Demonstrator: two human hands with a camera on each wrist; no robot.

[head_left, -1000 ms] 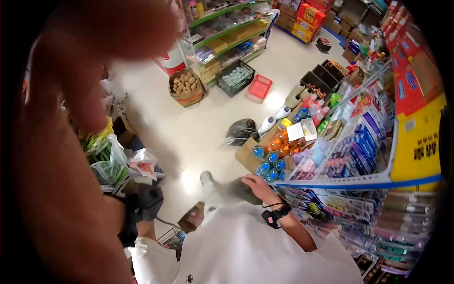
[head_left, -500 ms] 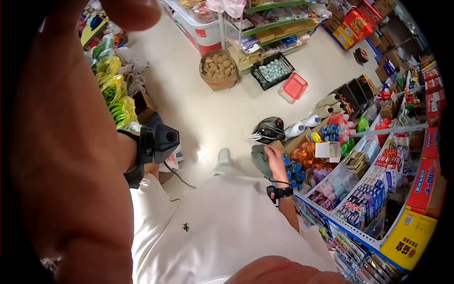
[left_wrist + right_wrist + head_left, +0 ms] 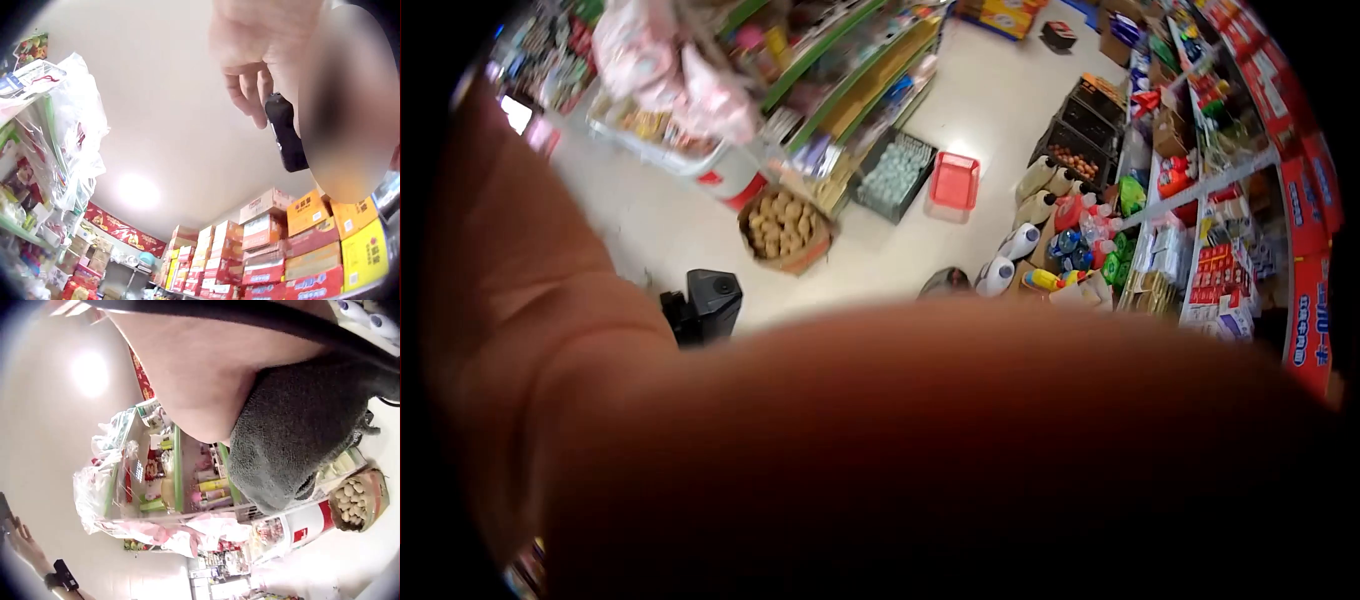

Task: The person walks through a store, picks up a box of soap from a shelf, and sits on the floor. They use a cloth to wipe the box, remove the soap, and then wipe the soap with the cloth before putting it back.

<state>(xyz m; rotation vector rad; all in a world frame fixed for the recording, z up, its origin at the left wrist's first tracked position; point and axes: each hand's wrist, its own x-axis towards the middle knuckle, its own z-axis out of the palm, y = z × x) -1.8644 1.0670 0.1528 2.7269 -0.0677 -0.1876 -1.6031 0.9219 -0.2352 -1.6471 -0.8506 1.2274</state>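
My left hand (image 3: 570, 260) is raised very close to the head camera. It fills the left of the head view, and a blurred stretch of skin covers the bottom. A black wrist camera (image 3: 715, 300) shows beside it. In the left wrist view its fingers (image 3: 247, 94) hang near a small black device (image 3: 287, 134) by the person's head. From the right wrist, the left hand (image 3: 28, 547) appears with fingers extended upward. My right hand (image 3: 194, 375) holds a dark grey fuzzy cloth (image 3: 294, 431), its fingertips hidden behind the fabric; the head view does not show it.
This is a shop aisle. On the floor stand a sack of potatoes (image 3: 785, 230), a black crate of eggs (image 3: 865, 200) and a red basket (image 3: 953, 185). Bottles (image 3: 1090, 225) and stocked shelves line the right; boxes (image 3: 262, 250) are stacked high.
The head view has shifted, and blurred skin now covers its lower half. The shirt and the right hand with the grey cloth have gone out of sight there.
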